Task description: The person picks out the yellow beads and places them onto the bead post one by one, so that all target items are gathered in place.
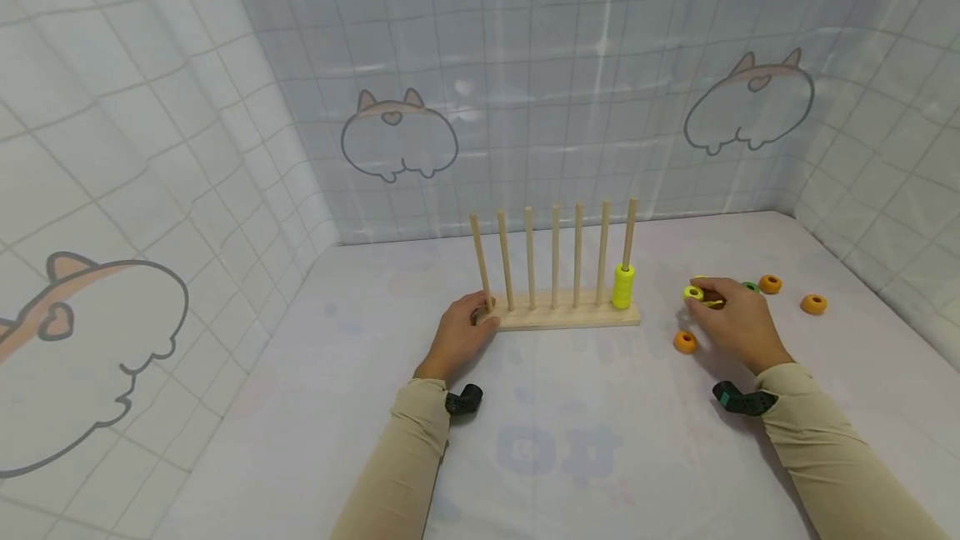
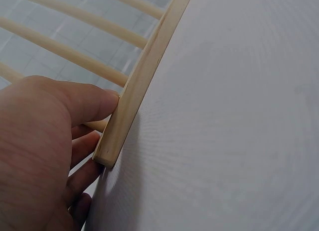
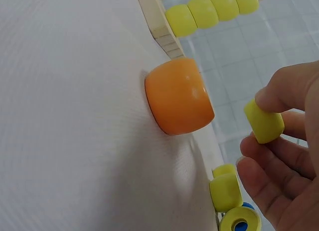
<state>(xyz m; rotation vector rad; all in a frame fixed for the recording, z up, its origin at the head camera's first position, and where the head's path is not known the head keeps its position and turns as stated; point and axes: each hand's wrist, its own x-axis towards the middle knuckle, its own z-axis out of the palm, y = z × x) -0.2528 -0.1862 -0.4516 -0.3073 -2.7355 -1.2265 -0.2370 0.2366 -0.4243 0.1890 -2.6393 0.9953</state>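
A wooden peg rack point(image 1: 562, 322) with a row of several upright pegs stands on the table. My left hand point(image 1: 459, 336) grips the left end of its base, thumb on the front edge and fingers behind, as the left wrist view shows. On the rightmost peg sits a stack of yellow beads point(image 1: 623, 287). To the right of the rack, my right hand point(image 1: 738, 323) pinches a yellow bead point(image 3: 264, 122) between thumb and fingers, held above the table. An orange bead point(image 3: 179, 96) lies between that hand and the rack's right end.
Two more orange beads, one nearer point(image 1: 770, 283) and one farther right point(image 1: 813, 304), lie beyond the right hand. A green bead point(image 1: 751, 287) is partly hidden behind it. More yellow beads point(image 3: 226, 192) and some blue show below the hand in the right wrist view.
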